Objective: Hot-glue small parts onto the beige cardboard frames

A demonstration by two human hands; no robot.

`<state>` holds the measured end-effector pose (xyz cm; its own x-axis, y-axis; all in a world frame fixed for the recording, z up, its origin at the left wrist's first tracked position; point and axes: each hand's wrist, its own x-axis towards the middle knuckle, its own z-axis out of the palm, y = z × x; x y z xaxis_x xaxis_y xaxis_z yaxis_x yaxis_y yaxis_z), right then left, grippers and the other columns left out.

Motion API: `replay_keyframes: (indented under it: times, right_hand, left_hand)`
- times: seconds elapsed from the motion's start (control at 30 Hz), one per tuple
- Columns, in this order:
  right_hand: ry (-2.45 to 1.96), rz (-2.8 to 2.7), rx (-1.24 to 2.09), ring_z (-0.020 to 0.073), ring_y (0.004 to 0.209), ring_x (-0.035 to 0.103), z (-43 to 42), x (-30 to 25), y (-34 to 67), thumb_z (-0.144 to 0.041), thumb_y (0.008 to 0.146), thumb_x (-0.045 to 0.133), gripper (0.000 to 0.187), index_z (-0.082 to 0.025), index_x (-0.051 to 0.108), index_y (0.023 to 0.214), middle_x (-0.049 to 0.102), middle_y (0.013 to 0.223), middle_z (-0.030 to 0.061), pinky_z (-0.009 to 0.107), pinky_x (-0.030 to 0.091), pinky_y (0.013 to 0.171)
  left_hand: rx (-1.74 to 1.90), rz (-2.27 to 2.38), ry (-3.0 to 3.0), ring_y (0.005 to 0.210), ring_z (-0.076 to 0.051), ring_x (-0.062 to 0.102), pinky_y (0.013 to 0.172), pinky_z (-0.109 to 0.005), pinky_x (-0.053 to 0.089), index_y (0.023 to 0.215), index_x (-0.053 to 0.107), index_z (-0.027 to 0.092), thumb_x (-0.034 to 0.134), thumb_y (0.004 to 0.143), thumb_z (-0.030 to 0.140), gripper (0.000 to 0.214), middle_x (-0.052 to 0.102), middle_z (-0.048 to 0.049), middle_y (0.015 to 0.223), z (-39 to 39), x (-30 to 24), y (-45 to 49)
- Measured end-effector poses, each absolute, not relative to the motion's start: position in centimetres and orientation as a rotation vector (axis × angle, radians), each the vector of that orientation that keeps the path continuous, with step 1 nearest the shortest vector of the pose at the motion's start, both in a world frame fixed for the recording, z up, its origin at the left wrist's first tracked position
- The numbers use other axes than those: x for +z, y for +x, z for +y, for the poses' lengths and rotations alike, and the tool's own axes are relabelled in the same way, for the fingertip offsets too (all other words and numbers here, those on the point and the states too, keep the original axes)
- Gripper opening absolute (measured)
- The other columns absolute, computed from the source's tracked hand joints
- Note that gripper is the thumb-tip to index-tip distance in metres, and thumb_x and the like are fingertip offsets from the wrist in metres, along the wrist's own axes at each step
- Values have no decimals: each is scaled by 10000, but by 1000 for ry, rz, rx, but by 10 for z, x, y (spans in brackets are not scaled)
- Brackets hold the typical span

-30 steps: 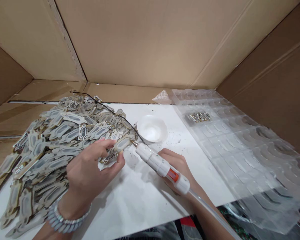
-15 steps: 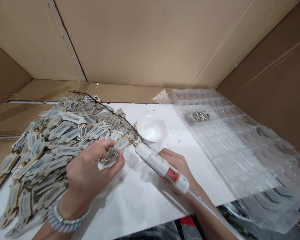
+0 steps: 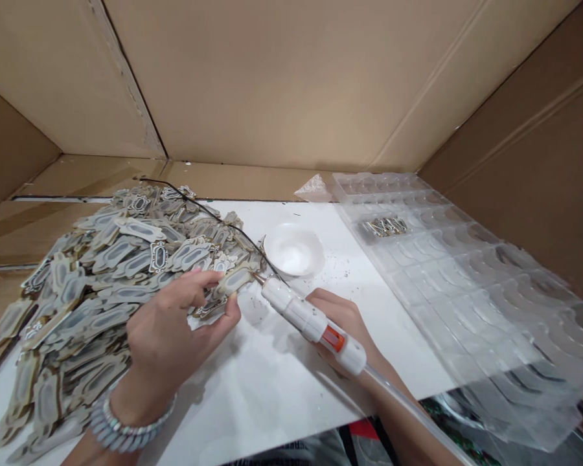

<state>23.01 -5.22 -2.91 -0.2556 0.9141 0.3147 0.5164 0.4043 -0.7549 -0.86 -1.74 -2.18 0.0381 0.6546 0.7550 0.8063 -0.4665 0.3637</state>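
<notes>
At the edge of the pile, the left hand pinches a plaque; the right hand holds a white tool, tip at it. That one seems underway; how many are finished is unclear.

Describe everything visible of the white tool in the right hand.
The white tool has a plastic-looking, roughly cylindrical body with an orange-red inset, narrow metallic-looking tip and translucent rod or tube behind. The right hand holds it slanted above the white tabletop, tip at the held plate's edge; contact is unclear.
</notes>
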Motion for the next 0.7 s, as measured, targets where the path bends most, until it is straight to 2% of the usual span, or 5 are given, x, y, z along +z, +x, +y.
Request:
replay_keyframes:
  times: [0.17,0.27,0.37,0.57,0.7]
  right_hand:
    - [-1232,-1917,671,85,537,470,-52,-29,230,-84,753,482,176,-183,457,610,495,672,-9,196,311,501]
    - [-1236,-1913,685,86,543,480,-53,-29,231,-97,769,489,180,-181,467,612,508,680,-5,197,316,503]
    - [-1231,-1905,694,86,545,481,-53,-30,231,-110,786,492,189,-181,469,613,512,684,-3,197,320,503]
    - [-1246,-1901,702,89,545,479,-53,-29,230,-115,792,490,193,-184,467,613,510,680,-6,202,321,502]
    - [-1247,-1895,708,90,545,474,-53,-28,229,-119,790,492,195,-188,454,612,504,675,-10,205,321,504]
  left_hand:
    - [-1441,-1655,-2128,807,-171,741,664,-261,568,760,563,294,799,691,297,246,750,87,772,-20,-24,-8]
    - [-1493,-1724,-2130,837,-173,735,715,-272,561,815,591,319,800,696,289,242,737,94,752,-21,-24,-7]
    - [-1581,-1767,-2157,877,-183,728,719,-278,554,748,547,316,826,667,272,293,749,96,810,-23,-21,-5]
    - [-1442,-1756,-2141,884,-173,732,699,-259,539,821,560,310,774,721,301,236,729,90,771,-23,-18,-4]
    - [-1388,-1629,-2140,824,-170,739,647,-253,541,777,532,281,774,722,289,248,744,66,781,-20,-18,-6]
